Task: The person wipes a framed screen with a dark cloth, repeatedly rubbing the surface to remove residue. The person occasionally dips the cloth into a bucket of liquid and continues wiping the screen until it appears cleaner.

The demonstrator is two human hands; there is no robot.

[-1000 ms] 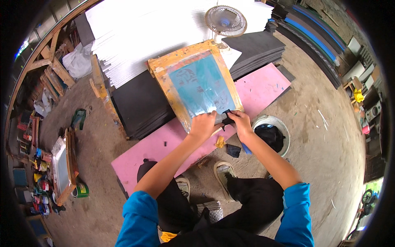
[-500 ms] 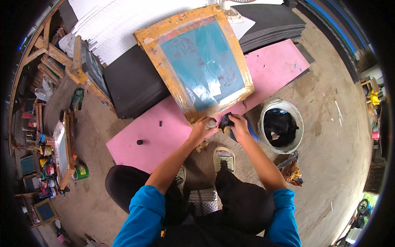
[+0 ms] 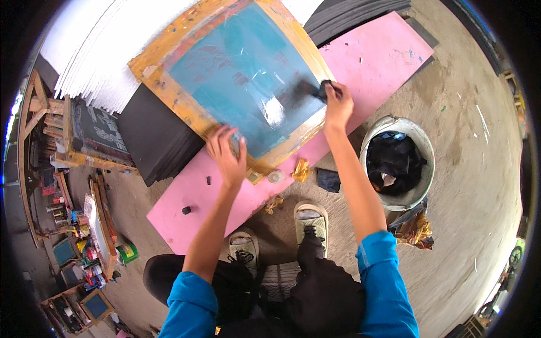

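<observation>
A wooden screen-printing frame [image 3: 152, 76] with a blue-green mesh [image 3: 225, 84] lies tilted before me, its border covered with shiny tape. In my right hand [image 3: 339, 108] is a bunched black cloth [image 3: 323, 90], held at the mesh's right side. Around the cloth a dark, blurred patch shows on the mesh. My left hand [image 3: 226, 155] is at the frame's lower left edge, fingers spread and seemingly touching the wood. A small round whitish container [image 3: 275, 177] sits by the frame's near corner on the pink board [image 3: 186, 194].
Right of my forearm stands a white bucket [image 3: 428, 177] with black cloths inside. Crumpled gold tape [image 3: 301, 170] and a dark folded cloth [image 3: 328, 180] lie near my feet. Black sheets [image 3: 160, 132] and white sheets [image 3: 96, 56] are stacked behind. A small black cap [image 3: 186, 210] rests on the board.
My left hand has let go of the small round container and moved left to the frame's edge. The right hand has carried the black cloth up onto the mesh. The view has shifted.
</observation>
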